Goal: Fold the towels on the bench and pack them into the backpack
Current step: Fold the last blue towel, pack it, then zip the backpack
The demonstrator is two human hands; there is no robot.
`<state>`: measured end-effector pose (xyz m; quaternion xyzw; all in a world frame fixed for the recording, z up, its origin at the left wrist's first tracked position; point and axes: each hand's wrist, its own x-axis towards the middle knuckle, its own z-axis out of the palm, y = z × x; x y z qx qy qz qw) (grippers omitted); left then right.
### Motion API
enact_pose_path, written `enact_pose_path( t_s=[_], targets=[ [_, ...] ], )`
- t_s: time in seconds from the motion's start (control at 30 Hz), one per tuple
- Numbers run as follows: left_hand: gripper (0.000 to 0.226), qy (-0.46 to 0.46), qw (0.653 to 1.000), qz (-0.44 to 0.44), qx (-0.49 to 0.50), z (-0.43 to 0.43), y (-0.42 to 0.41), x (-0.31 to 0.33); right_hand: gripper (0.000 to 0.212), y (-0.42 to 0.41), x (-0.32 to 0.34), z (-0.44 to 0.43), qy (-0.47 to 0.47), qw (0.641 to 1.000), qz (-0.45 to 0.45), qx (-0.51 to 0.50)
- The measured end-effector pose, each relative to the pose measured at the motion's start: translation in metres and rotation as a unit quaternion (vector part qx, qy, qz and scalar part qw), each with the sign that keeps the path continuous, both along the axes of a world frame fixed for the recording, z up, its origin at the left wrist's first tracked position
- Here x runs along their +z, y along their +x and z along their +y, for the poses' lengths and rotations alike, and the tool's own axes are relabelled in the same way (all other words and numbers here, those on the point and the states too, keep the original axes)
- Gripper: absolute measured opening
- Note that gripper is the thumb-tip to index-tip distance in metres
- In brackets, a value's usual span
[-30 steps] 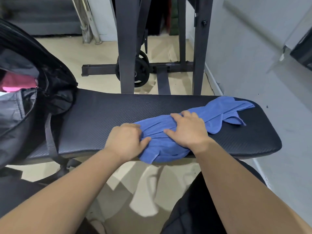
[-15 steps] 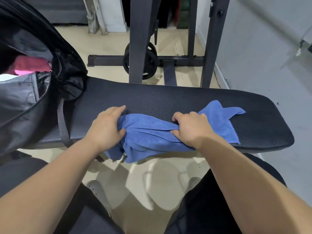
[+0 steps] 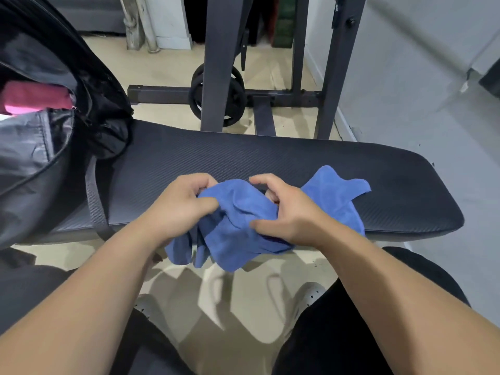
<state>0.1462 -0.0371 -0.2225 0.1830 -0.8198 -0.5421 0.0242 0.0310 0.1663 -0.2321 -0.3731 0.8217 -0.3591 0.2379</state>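
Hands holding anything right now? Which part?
Both grip the blue towel: left hand its bunched left end, right hand its middle, at the front edge of the bench. The towel's right end lies free on it.

We look down on a pale beige floor that runs to the far end of the room, with soft shadows on it near us. A plain grey wall closes the right side, with a white skirting along its foot. A dark metal rack stands on the floor, with a broad upright in the middle and a slimmer upright to its right. A low crossbar lies at their feet. A black weight plate stands on edge, partly hidden behind the broad upright. At the far left, pale pipes stand beside a white pillar. The light is even and soft.
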Motion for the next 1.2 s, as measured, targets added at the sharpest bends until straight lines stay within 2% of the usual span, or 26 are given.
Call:
enact_pose_path(
  t_s=[0.1, 0.17, 0.23, 0.3, 0.37, 0.43, 0.53, 0.57, 0.63, 0.7, 0.73, 0.77, 0.83, 0.9, 1.0, 1.1, 1.2],
  targets=[
    [0.031, 0.016, 1.0, -0.021, -0.017, -0.004, 0.004, 0.0, 0.03, 0.001, -0.001, -0.004, -0.047, 0.999, -0.011, -0.015],
    [0.047, -0.014, 1.0, -0.022, 0.006, -0.008, 0.006, -0.001, 0.028, 0.0, -0.003, -0.005, -0.059, 0.997, 0.005, -0.039],
    [0.052, -0.051, 0.998, 0.005, 0.039, -0.014, 0.007, -0.001, 0.027, -0.004, -0.004, -0.003, -0.036, 0.998, 0.038, -0.042],
    [0.051, -0.109, 0.993, 0.034, 0.041, -0.023, 0.01, 0.002, 0.017, -0.005, -0.002, 0.0, 0.023, 0.998, 0.058, -0.002],
    [0.05, -0.215, 0.976, 0.0, -0.037, -0.029, 0.016, 0.005, 0.013, -0.002, 0.0, 0.002, 0.126, 0.982, 0.115, 0.074],
    [0.042, -0.318, 0.939, -0.07, -0.109, -0.03, 0.022, 0.002, 0.021, 0.003, 0.0, 0.004, 0.21, 0.949, 0.196, 0.132],
    [0.031, -0.39, 0.909, -0.112, -0.092, -0.03, 0.027, -0.004, 0.039, 0.008, 0.0, 0.01, 0.241, 0.922, 0.262, 0.151],
    [0.032, -0.391, 0.911, -0.111, -0.076, -0.032, 0.029, -0.003, 0.04, 0.009, 0.002, 0.013, 0.24, 0.916, 0.281, 0.155],
    [0.049, -0.363, 0.926, -0.094, -0.04, -0.039, 0.034, 0.002, 0.038, 0.012, 0.005, 0.018, 0.229, 0.908, 0.313, 0.158],
    [0.069, -0.303, 0.95, -0.077, 0.015, -0.043, 0.041, 0.008, 0.038, 0.015, 0.004, 0.02, 0.207, 0.906, 0.335, 0.158],
    [0.072, -0.274, 0.958, -0.063, 0.049, -0.043, 0.044, 0.01, 0.038, 0.016, 0.002, 0.021, 0.183, 0.91, 0.339, 0.155],
    [0.069, -0.269, 0.959, -0.043, 0.082, -0.044, 0.046, 0.01, 0.036, 0.018, 0.0, 0.02, 0.152, 0.916, 0.34, 0.149],
    [0.054, -0.316, 0.938, -0.009, 0.143, -0.046, 0.046, 0.011, 0.031, 0.019, -0.001, 0.021, 0.111, 0.93, 0.33, 0.116],
    [0.038, -0.335, 0.923, 0.012, 0.188, -0.047, 0.045, 0.012, 0.028, 0.016, 0.002, 0.025, 0.12, 0.946, 0.293, 0.069],
    [0.034, -0.305, 0.934, 0.007, 0.185, -0.049, 0.044, 0.006, 0.026, 0.0, 0.001, 0.04, 0.154, 0.96, 0.232, 0.019],
    [0.034, -0.276, 0.953, -0.023, 0.124, -0.053, 0.043, -0.006, 0.025, -0.026, -0.001, 0.053, 0.19, 0.961, 0.203, -0.002],
    [0.032, -0.266, 0.96, -0.062, 0.066, -0.054, 0.036, -0.017, 0.027, -0.048, 0.0, 0.061, 0.18, 0.966, 0.184, -0.032]
  ],
)
